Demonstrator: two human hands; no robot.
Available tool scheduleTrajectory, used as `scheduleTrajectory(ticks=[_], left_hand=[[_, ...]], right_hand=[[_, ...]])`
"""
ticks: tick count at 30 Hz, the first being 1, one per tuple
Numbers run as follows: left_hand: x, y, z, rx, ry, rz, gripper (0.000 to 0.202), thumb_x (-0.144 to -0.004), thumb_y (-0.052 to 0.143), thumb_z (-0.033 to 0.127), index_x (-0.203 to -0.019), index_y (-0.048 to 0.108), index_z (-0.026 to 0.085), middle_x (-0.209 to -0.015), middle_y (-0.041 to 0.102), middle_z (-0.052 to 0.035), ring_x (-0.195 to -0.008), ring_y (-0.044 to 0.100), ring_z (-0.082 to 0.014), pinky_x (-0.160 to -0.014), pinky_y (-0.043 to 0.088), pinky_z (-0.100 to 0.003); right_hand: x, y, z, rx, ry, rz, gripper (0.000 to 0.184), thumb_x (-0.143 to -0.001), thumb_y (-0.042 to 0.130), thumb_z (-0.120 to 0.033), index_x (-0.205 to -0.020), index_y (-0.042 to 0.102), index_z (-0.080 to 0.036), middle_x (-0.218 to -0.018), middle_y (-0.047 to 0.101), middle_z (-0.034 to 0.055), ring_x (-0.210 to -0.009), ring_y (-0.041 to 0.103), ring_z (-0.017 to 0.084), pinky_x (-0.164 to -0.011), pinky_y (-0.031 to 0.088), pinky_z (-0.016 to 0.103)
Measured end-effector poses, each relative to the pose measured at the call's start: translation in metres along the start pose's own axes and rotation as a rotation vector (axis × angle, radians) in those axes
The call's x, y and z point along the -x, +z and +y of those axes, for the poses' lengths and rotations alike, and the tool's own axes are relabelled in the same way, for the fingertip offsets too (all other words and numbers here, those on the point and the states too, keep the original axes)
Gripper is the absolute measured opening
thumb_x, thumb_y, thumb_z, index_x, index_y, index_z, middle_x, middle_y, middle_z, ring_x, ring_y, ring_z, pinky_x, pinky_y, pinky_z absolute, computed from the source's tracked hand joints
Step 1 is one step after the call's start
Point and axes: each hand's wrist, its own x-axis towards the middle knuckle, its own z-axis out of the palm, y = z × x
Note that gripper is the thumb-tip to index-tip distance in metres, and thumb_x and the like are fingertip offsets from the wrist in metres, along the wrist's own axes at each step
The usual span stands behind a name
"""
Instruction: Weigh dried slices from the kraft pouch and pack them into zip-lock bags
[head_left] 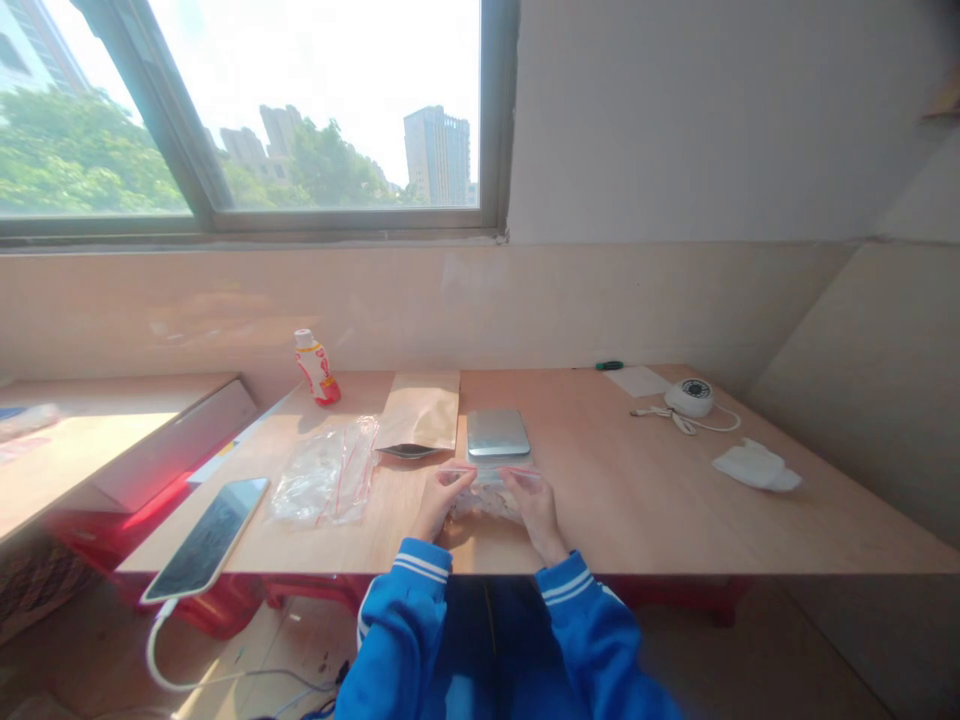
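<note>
The left hand [452, 503] and the right hand [535, 508] are a little apart, each pinching one end of the red-striped seal on a clear plastic zip bag [487, 503]. The bag rests on the worktop [637, 500] just in front of a flat stainless-steel scale [498, 432], and something whitish and crumpled fills its lower part, though what it is cannot be told. Blue sleeves [405, 630] with white stripes at the cuffs reach in from the near side of the scale.

Left of the scale, a second clear plastic bag [326, 472] with red stripes lies crumpled, and a kraft paper pouch [418, 410] lies just beside the scale. Farther left and behind it stands a plastic bottle [316, 367] with a white cap and a red-and-white label whose writing is too small to read. A smartphone [206, 540] overhangs the worktop's near corner, well left of the scale, with a white cable [161, 650] trailing down from it.

Right of the scale lie a white round device [688, 397] with its own cord, a crumpled white cloth [756, 466], a sheet of paper [637, 381] and a small green-handled tool [609, 366].
</note>
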Motion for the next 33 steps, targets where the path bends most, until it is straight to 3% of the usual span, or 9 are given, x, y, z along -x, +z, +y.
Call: scheduleTrajectory(ticks=[11, 18, 24, 28, 33], left_hand=[[0.000, 0.000, 0.003, -0.022, 0.008, 0.005, 0.028, -0.069, 0.074, 0.037, -0.081, 0.068, 0.013, -0.064, 0.063, -0.0010, -0.061, 0.058, -0.0123, -0.059, 0.045, -0.022], [0.001, -0.001, 0.000, 0.032, -0.035, 0.002, 0.031, -0.066, 0.075, 0.039, -0.082, 0.067, 0.014, -0.062, 0.063, 0.0003, -0.056, 0.059, -0.0125, -0.054, 0.046, -0.022], [0.001, -0.001, 0.001, 0.029, -0.062, -0.001, 0.033, -0.063, 0.077, 0.041, -0.080, 0.067, 0.014, -0.062, 0.065, -0.0010, -0.056, 0.061, -0.0144, -0.054, 0.047, -0.024], [0.001, -0.001, 0.003, 0.004, -0.033, 0.012, 0.032, -0.064, 0.076, 0.040, -0.080, 0.068, 0.014, -0.065, 0.067, -0.0031, -0.061, 0.063, -0.0156, -0.059, 0.049, -0.025], [0.001, 0.001, 0.005, 0.012, 0.018, -0.025, 0.029, -0.068, 0.075, 0.035, -0.085, 0.069, 0.013, -0.076, 0.070, -0.0057, -0.072, 0.065, -0.0169, -0.067, 0.050, -0.026]], right_hand=[[-0.001, 0.006, -0.004, 0.018, 0.014, -0.098, 0.036, -0.069, 0.072, -0.047, -0.085, 0.071, -0.014, -0.086, 0.074, 0.0105, -0.082, 0.069, 0.026, -0.077, 0.055, 0.040], [-0.004, 0.009, 0.008, 0.114, -0.014, 0.002, 0.033, -0.066, 0.074, -0.045, -0.074, 0.069, -0.014, -0.072, 0.072, 0.0079, -0.070, 0.068, 0.023, -0.070, 0.055, 0.038], [-0.004, 0.006, 0.017, 0.151, -0.052, -0.026, 0.026, -0.072, 0.071, -0.040, -0.080, 0.069, -0.015, -0.081, 0.072, 0.0079, -0.078, 0.068, 0.022, -0.073, 0.055, 0.036], [-0.005, 0.008, 0.012, 0.161, -0.080, -0.035, 0.027, -0.073, 0.070, -0.042, -0.076, 0.067, -0.016, -0.076, 0.072, 0.0067, -0.075, 0.067, 0.022, -0.074, 0.054, 0.036], [-0.006, 0.014, 0.004, 0.111, -0.022, -0.094, 0.035, -0.069, 0.072, -0.044, -0.087, 0.069, -0.014, -0.085, 0.073, 0.0098, -0.080, 0.068, 0.024, -0.077, 0.054, 0.039]])
